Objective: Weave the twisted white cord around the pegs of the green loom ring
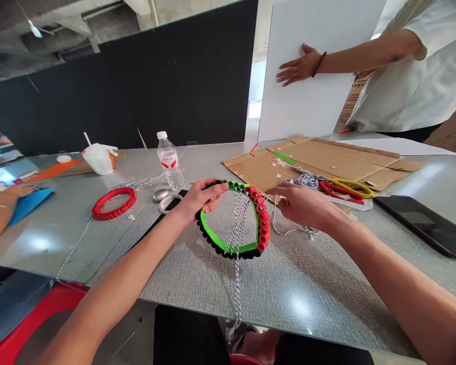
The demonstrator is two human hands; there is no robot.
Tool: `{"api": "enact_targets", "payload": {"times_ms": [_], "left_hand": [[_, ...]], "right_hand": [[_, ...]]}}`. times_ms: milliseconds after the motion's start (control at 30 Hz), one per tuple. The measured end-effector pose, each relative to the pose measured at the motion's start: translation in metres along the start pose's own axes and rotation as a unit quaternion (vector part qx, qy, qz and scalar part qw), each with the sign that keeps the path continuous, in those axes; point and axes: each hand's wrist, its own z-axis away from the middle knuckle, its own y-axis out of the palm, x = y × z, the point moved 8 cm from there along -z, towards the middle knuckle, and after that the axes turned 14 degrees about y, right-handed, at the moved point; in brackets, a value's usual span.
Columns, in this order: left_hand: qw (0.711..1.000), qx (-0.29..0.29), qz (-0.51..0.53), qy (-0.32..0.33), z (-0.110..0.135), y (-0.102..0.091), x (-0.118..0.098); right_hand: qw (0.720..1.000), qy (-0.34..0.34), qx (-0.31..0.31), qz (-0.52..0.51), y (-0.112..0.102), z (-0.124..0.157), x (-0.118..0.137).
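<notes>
A green ring [228, 238] edged with black and red pegs lies on the grey table [289, 294], with black-and-white twine [238, 223] strung across it and trailing off the front edge. My left hand [202, 198] grips the ring's upper left rim, fingers curled over it. My right hand [304, 205] hovers just right of the ring, fingers pinched on a strand of the twine that loops over the table.
A red pegged ring [113, 203], water bottle [170, 161], tape rolls [167, 202], flattened cardboard [319, 162], red and yellow scissors [345, 190] and a dark tablet [425, 223] lie around. Another person holds a white board [307, 71] at the far right; someone's arm [0, 213] rests at left.
</notes>
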Motion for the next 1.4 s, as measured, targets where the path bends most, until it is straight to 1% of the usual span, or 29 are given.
{"api": "enact_targets", "payload": {"times_ms": [33,67,100,167,233,300,400,467,567,667,700,767,833,867,900,933,1000,1067,1167,1233,1333,1400], "left_hand": [[1.000,-0.004,-0.004,0.001,0.000,-0.001,0.001],[1.000,-0.009,-0.009,0.002,-0.001,-0.002,0.002],[1.000,-0.011,-0.017,0.000,-0.001,-0.002,0.004],[0.999,-0.007,-0.035,-0.010,-0.001,-0.002,0.007],[0.998,0.003,-0.052,-0.020,0.000,0.000,0.009],[0.998,0.006,-0.066,-0.017,0.000,0.002,0.007],[0.996,-0.013,-0.093,0.009,0.000,0.002,0.001],[0.993,-0.029,-0.114,0.029,-0.001,0.001,-0.001],[0.981,-0.075,-0.165,0.072,-0.003,-0.005,-0.003],[0.949,-0.138,-0.252,0.129,0.001,-0.014,-0.012],[0.940,-0.145,-0.272,0.146,0.003,-0.014,-0.015],[0.932,-0.127,-0.289,0.180,0.006,-0.007,-0.023],[0.932,-0.070,-0.290,0.207,0.009,0.007,-0.029],[0.929,-0.033,-0.299,0.216,0.011,0.017,-0.031],[0.928,-0.005,-0.304,0.217,0.012,0.025,-0.032],[0.930,0.008,-0.302,0.209,0.013,0.030,-0.032],[0.950,0.015,-0.261,0.171,0.014,0.034,-0.025],[0.963,0.008,-0.233,0.133,0.013,0.034,-0.018],[0.965,-0.027,-0.233,0.119,0.009,0.027,-0.014],[0.970,-0.045,-0.210,0.116,0.007,0.022,-0.011],[0.982,-0.047,-0.155,0.102,0.004,0.019,-0.003],[0.983,-0.049,-0.149,0.100,0.003,0.017,-0.001]], "right_hand": [[0.997,0.000,0.031,-0.069,-0.002,0.003,0.006],[0.985,-0.003,0.073,-0.153,-0.002,0.007,0.014],[0.965,-0.001,0.120,-0.233,-0.001,0.012,0.024],[0.919,-0.007,0.189,-0.346,0.001,0.021,0.043],[0.882,-0.015,0.224,-0.414,0.004,0.027,0.056],[0.850,-0.009,0.236,-0.471,0.009,0.029,0.060],[0.801,0.035,0.234,-0.550,0.016,0.025,0.055],[0.777,0.068,0.234,-0.580,0.020,0.024,0.051],[0.756,0.089,0.226,-0.608,0.018,0.024,0.053],[0.747,0.082,0.197,-0.630,0.012,0.024,0.059],[0.745,0.078,0.186,-0.636,0.011,0.024,0.061],[0.746,0.069,0.165,-0.641,0.010,0.024,0.064],[0.755,0.062,0.149,-0.635,0.010,0.025,0.067],[0.762,0.059,0.142,-0.629,0.011,0.026,0.068],[0.770,0.055,0.137,-0.621,0.011,0.026,0.069],[0.778,0.050,0.133,-0.612,0.012,0.027,0.070],[0.797,0.038,0.129,-0.588,0.012,0.028,0.072],[0.823,0.026,0.128,-0.552,0.012,0.029,0.075],[0.864,0.018,0.112,-0.491,0.012,0.029,0.074],[0.885,0.030,0.065,-0.460,0.009,0.027,0.067],[0.914,0.047,-0.046,-0.399,0.001,0.026,0.055],[0.936,0.034,-0.079,-0.341,0.000,0.026,0.055]]}}
